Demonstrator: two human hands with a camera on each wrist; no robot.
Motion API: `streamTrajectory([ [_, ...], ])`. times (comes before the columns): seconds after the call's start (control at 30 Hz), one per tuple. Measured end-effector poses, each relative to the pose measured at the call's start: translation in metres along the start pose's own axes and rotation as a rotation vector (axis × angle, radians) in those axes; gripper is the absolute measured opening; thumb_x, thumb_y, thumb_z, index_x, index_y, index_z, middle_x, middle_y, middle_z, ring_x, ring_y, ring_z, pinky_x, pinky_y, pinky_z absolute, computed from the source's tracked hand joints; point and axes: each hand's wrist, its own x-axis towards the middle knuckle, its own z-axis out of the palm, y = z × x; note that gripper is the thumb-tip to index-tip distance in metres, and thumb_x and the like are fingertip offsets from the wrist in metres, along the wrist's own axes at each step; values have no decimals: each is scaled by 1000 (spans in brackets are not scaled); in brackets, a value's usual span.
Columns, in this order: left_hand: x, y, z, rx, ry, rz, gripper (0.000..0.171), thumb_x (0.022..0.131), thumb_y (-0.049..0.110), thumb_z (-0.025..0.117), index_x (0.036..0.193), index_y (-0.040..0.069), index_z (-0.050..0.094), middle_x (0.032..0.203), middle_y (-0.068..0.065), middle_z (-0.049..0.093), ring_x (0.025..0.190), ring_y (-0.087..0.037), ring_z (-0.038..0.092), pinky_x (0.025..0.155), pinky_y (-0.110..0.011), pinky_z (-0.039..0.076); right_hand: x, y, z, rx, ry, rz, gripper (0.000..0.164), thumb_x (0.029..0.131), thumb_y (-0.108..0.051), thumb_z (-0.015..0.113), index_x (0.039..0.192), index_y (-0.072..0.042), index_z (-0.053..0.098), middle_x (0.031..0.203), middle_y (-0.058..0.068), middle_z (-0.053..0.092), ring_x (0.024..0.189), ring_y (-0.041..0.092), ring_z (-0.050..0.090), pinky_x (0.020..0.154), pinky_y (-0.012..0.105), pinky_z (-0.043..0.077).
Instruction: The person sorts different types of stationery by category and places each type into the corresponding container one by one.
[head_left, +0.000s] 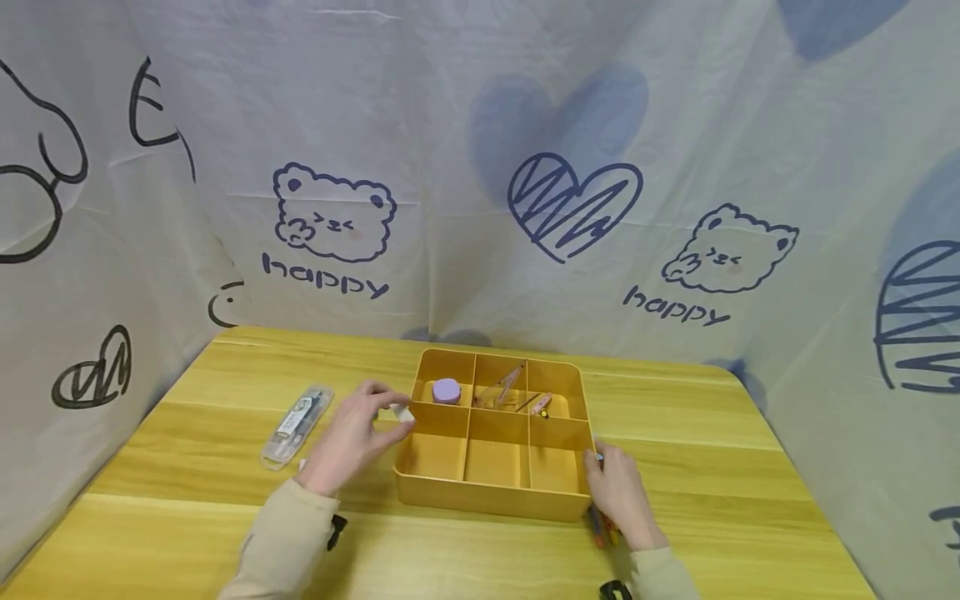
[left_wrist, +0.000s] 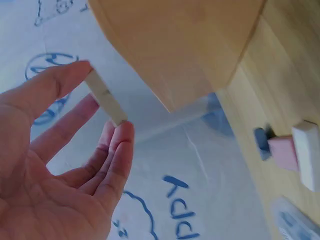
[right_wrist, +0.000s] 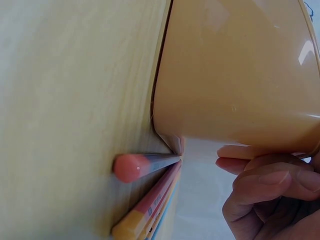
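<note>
My left hand (head_left: 352, 437) pinches a small white eraser (left_wrist: 106, 97) between thumb and fingertips, just off the left wall of a yellow divided storage box (head_left: 495, 502). At the box's right wall, my right hand (head_left: 618, 492) grips the edge with curled fingers, its fingertips (right_wrist: 232, 165) against the outer side. Inside the back compartments lie a purple round-cornered item (head_left: 446, 391), a clear set square (head_left: 510, 383) and a small pink tool (head_left: 542, 404). The front compartments show bare bottoms.
Left of the box lies a clear pencil case (head_left: 297, 427). Near it on the table are a white block (left_wrist: 306, 155), a pink block (left_wrist: 283, 152) and a small dark item (left_wrist: 262, 143). Several coloured pens (right_wrist: 150, 205) lie along the box's right side, beneath my right hand.
</note>
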Motion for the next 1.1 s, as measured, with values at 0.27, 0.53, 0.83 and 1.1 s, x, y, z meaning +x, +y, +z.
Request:
streamTrajectory([
  [0.27,4,15,14,180,-83,88,22,80,10,83,100,6,76,99,-6,66,86,-22,64,72,-38,58,1,0,0,-11,14,-9,30,103,-7,45,114,9,67,58,3,49,50,13,43,45,23,36],
  [0.53,8,20,26,419,-131,183,21,73,12,88,91,13,77,94,-2,68,96,-27,64,90,-48,55,2,0,-1,-27,27,-18,27,102,-7,46,107,7,69,62,6,56,55,13,48,50,25,42],
  [0.83,15,19,42,465,-204,154,14,74,2,81,80,14,77,88,-2,73,102,-30,61,111,-54,39,0,-1,-1,-13,9,5,31,103,-8,45,119,9,66,59,5,51,49,13,44,45,24,37],
  [1.1,18,21,51,502,-246,84,16,75,1,79,75,16,75,84,0,74,104,-27,59,116,-56,31,0,0,-1,-12,3,2,33,104,-8,45,123,8,65,57,4,50,47,13,42,43,24,36],
])
